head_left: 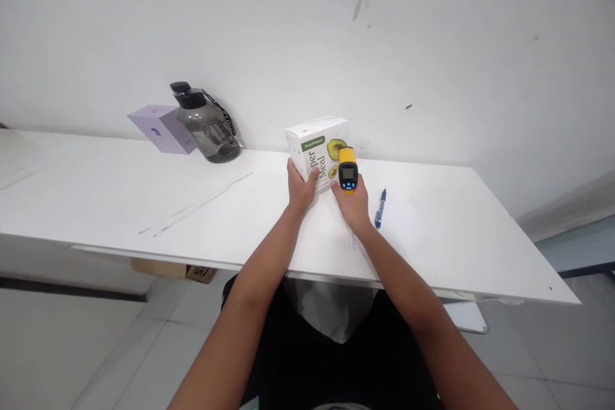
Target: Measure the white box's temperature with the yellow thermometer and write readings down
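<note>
Two grips (pixel 301 192) (pixel 356 206): one carton (pixel 315 152), one thermometer (pixel 348 170)

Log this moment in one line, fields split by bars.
left hand: holds white box | right hand: holds yellow-black device | on table: blue pen, grey bottle, purple box

Looks like smooth card on the white box (pixel 323 148), plastic on the meter (pixel 348 170), glossy see-through plastic on the bottle (pixel 205 125), smooth but scuffed on the table (pixel 456 224).
</note>
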`<state>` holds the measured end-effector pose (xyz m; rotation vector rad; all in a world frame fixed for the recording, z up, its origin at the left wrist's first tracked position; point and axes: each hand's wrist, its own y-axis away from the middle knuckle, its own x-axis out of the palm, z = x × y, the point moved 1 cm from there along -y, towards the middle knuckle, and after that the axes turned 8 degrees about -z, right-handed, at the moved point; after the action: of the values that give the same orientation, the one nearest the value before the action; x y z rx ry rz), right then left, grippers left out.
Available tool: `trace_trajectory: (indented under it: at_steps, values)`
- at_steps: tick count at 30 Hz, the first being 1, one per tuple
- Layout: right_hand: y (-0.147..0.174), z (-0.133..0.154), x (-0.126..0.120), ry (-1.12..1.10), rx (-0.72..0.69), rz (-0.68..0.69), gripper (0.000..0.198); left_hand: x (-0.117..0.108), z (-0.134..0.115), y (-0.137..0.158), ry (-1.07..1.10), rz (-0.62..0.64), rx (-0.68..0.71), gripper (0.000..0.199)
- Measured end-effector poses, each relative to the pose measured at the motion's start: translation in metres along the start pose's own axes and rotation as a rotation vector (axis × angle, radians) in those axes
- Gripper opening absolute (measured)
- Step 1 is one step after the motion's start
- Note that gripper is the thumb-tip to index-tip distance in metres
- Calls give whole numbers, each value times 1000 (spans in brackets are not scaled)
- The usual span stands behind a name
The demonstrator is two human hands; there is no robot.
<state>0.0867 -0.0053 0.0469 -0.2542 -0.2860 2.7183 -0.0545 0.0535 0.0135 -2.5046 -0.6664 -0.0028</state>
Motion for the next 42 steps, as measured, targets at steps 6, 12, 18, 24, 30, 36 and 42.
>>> trace_trajectory:
  at_steps: [6,12,18,24,30,36,42]
  values:
    - [-10,-9,-3,51,69,-35,40,-1,4,-2,-30,-39,13,67]
    - [-13,-13,-3,37,77,-8,43,0,2,-3,-24,-51,32,68]
    - [-12,-13,-2,35,64,4,44,0,1,-3,-24,-62,34,67]
    - [-13,-15,-1,27,28,5,44,0,-1,-3,-26,-69,35,68]
    - [-11,-12,0,35,46,10,44,0,-2,-2,-11,-66,44,70]
    - [-11,-11,0,39,60,15,45,0,1,-2,-10,-63,31,71]
    - [-10,-11,1,-58,45,61,48,-1,2,-3,-16,-70,24,70]
